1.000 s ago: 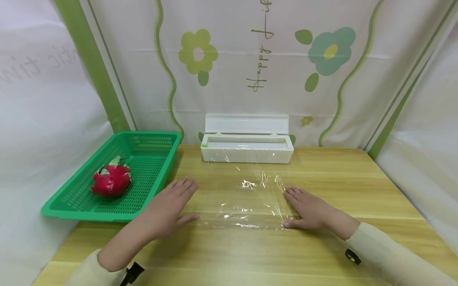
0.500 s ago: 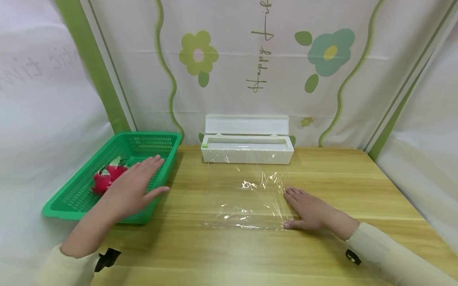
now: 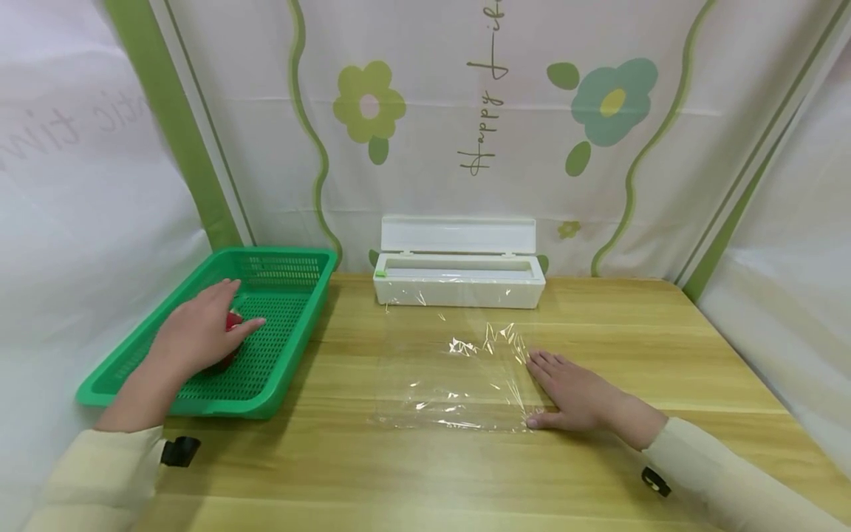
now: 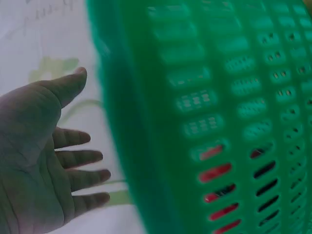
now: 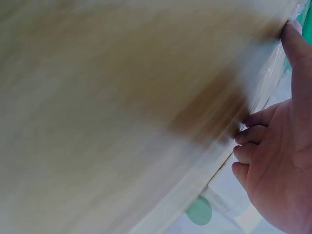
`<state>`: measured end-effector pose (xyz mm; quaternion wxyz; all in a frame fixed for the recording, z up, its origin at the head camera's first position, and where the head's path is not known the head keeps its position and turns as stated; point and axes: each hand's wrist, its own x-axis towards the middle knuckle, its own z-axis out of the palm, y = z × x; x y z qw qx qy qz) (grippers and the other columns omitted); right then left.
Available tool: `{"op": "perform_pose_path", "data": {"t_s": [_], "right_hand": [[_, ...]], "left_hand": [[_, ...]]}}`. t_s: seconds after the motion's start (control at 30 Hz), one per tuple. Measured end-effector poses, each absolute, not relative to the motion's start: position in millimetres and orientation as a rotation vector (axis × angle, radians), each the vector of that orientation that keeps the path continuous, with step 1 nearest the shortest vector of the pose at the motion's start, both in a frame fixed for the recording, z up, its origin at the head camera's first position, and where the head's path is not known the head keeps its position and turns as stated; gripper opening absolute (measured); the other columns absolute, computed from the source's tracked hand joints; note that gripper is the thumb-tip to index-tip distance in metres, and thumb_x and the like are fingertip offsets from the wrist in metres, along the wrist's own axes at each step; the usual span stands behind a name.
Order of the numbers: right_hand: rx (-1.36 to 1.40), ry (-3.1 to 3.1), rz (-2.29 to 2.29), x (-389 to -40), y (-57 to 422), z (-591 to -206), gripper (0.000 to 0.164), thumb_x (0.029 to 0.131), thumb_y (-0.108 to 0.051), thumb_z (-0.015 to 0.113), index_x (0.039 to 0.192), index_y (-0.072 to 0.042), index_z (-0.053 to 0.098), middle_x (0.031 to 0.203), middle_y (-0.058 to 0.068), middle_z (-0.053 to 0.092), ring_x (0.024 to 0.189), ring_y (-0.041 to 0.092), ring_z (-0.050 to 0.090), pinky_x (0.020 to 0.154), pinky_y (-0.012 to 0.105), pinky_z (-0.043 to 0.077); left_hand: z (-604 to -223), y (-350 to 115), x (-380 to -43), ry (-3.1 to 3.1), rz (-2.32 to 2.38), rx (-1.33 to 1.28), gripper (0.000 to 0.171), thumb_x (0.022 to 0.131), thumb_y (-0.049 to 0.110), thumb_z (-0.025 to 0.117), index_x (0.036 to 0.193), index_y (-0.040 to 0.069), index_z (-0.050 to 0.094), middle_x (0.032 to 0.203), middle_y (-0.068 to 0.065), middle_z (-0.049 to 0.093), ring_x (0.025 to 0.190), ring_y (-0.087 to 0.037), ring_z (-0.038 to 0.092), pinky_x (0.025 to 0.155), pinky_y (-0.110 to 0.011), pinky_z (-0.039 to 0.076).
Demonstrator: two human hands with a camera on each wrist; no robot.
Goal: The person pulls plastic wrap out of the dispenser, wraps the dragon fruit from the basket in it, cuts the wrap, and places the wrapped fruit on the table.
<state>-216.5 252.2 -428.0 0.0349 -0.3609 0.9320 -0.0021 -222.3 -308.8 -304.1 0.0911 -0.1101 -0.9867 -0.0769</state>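
Observation:
My left hand (image 3: 194,334) is over the green plastic basket (image 3: 219,408), above a dragon fruit (image 3: 233,321) that it mostly hides. In the left wrist view, this hand (image 4: 44,156) has its fingers straight and spread outside the basket wall (image 4: 141,146). Red skin of the dragon fruit (image 4: 216,172) shows through the slots. A sheet of clear cling film (image 3: 445,384) lies flat on the table, drawn from a white dispenser box (image 3: 459,295). My right hand (image 3: 573,389) rests at the film's right edge, thumb and fingertips pressed down, as the right wrist view shows (image 5: 278,151).
The box's lid (image 3: 459,235) stands raised at the table's back edge, with a small green slider (image 3: 380,274) at its left end. Printed curtains (image 3: 425,148) enclose the wooden table (image 3: 465,480) at the back and both sides.
My left hand has left the film's left edge and moved left over the basket, covering the dragon fruit. My right hand has stayed on the film.

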Motion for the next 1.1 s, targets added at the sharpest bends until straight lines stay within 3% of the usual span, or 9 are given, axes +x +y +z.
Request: {"op": "perform_pose_path", "data": {"t_s": [0.03, 0.1, 0.37, 0.77, 0.93, 1.1], "right_hand": [[-1.105, 2.863, -0.010, -216.2, 252.1, -428.2, 0.102, 0.089, -0.073, 0.041, 0.143, 0.013, 0.034, 0.150, 0.031, 0.028, 0.139, 0.045, 0.025, 0.111, 0.054, 0.024], [-1.101, 2.859, -0.016, -215.5, 251.8, -428.5, 0.102, 0.089, -0.073, 0.042, 0.143, 0.013, 0.033, 0.150, 0.031, 0.027, 0.139, 0.045, 0.025, 0.111, 0.054, 0.023], [-1.100, 2.868, -0.023, -215.5, 252.0, -432.3, 0.101, 0.088, -0.072, 0.043, 0.143, 0.013, 0.034, 0.150, 0.030, 0.028, 0.139, 0.045, 0.025, 0.111, 0.054, 0.023], [-1.066, 2.865, -0.002, -215.8, 253.2, -434.7, 0.103, 0.087, -0.074, 0.042, 0.145, 0.010, 0.032, 0.152, 0.028, 0.026, 0.140, 0.042, 0.023, 0.113, 0.051, 0.022], [-1.069, 2.869, 0.008, -217.1, 252.6, -434.7, 0.104, 0.087, -0.075, 0.041, 0.146, 0.010, 0.031, 0.152, 0.028, 0.025, 0.140, 0.042, 0.023, 0.113, 0.051, 0.021], [-1.070, 2.867, 0.009, -217.7, 252.0, -433.4, 0.104, 0.087, -0.075, 0.041, 0.146, 0.010, 0.031, 0.152, 0.028, 0.025, 0.140, 0.042, 0.023, 0.113, 0.051, 0.022]], "left_hand": [[-305.7, -312.8, -225.5, -2.946, -0.229, -0.294, 0.091, 0.093, 0.054, 0.058, 0.144, -0.015, 0.027, 0.142, -0.040, 0.030, 0.128, -0.056, 0.030, 0.098, -0.068, 0.029], [-309.4, -319.8, -230.8, -2.978, -0.238, -0.226, 0.096, 0.092, 0.060, 0.054, 0.144, -0.016, 0.025, 0.143, -0.040, 0.028, 0.129, -0.057, 0.027, 0.098, -0.069, 0.028], [-322.9, -341.2, -242.9, -3.020, -0.286, -0.047, 0.113, 0.085, 0.075, 0.048, 0.143, -0.018, 0.020, 0.138, -0.044, 0.026, 0.122, -0.059, 0.030, 0.088, -0.071, 0.036], [-330.8, -354.6, -252.0, -3.083, -0.305, 0.106, 0.113, 0.082, 0.072, 0.055, 0.133, -0.025, 0.023, 0.114, -0.045, 0.037, 0.096, -0.057, 0.046, 0.069, -0.063, 0.047], [-336.2, -361.3, -255.3, -3.092, -0.328, 0.156, 0.109, 0.081, 0.071, 0.058, 0.124, -0.024, 0.029, 0.103, -0.041, 0.043, 0.085, -0.051, 0.050, 0.055, -0.051, 0.048], [-341.9, -367.9, -257.3, -3.121, -0.355, 0.203, 0.100, 0.081, 0.068, 0.061, 0.118, -0.020, 0.031, 0.094, -0.036, 0.047, 0.078, -0.046, 0.051, 0.050, -0.042, 0.045]]}}
